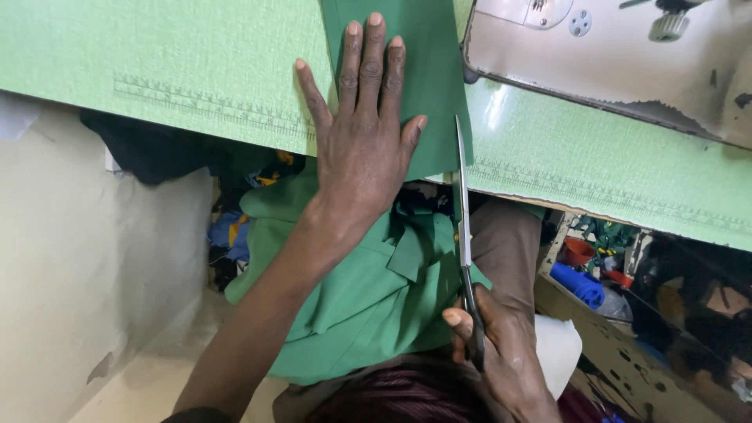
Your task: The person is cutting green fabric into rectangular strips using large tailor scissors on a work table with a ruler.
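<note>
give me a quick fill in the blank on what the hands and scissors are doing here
1. The left hand lies flat on the ____ cloth.
2. The right hand holds a pair of ____.
3. The cloth lies on a light green ____ with a printed ruler.
4. The blades run along the cloth's ____ edge.

Missing words: green; scissors; table; right
</note>
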